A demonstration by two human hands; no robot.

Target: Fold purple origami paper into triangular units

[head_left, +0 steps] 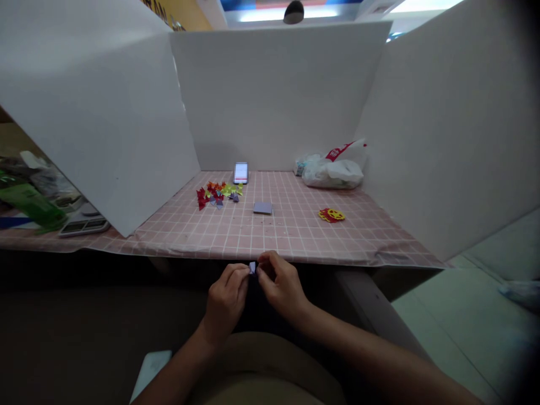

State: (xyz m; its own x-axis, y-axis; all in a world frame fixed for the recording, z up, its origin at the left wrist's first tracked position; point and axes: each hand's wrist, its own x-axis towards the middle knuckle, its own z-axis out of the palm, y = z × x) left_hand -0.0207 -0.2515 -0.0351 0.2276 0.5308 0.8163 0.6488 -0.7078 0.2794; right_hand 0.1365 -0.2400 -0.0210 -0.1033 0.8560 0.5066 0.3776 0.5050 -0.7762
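Note:
A small piece of folded lilac paper (252, 268) is held between my hands, just off the table's front edge. Thumb and fingers of my left hand (228, 295) pinch its left side. My right hand (283, 287) has thumb and forefinger curled together at the paper's right edge; their tips hide part of it. Beyond the hands, a stack of square lilac paper sheets (262, 208) lies on the table. To its left is a loose pile of small folded paper pieces (215, 194) in red, orange, yellow and purple.
Yellow and red cut-out shapes (332, 215) lie on the checked pink tablecloth (291, 242). A phone (241, 172) leans upright at the back, and a white plastic bag (333, 171) sits at the back right. White panels (278, 95) enclose three sides. Outside, left, are a scale (84, 226) and green bottle (31, 199).

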